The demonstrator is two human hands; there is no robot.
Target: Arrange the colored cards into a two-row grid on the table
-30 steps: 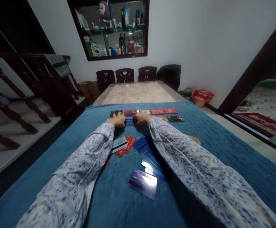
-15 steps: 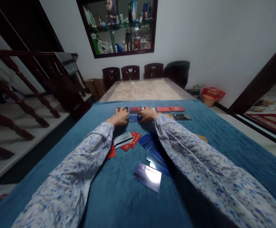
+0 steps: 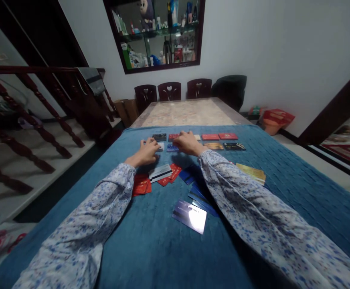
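Blue rectangular plastic card [image 3: 172, 148], white print, flat, part-hidden by right hand [image 3: 189, 143]; sits beyond glossy purple rectangular plastic card [image 3: 189, 216]. Right fingers bent over blue card, can't tell if clamped. Left hand [image 3: 147, 152], beyond-left of purple card: fingers loosely curled, apart, beside whitish rectangular card [image 3: 161, 147]; contact unclear.

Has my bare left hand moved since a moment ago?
Yes: your bare left hand has shifted left and toward you, judged against the far-left black rectangular card.
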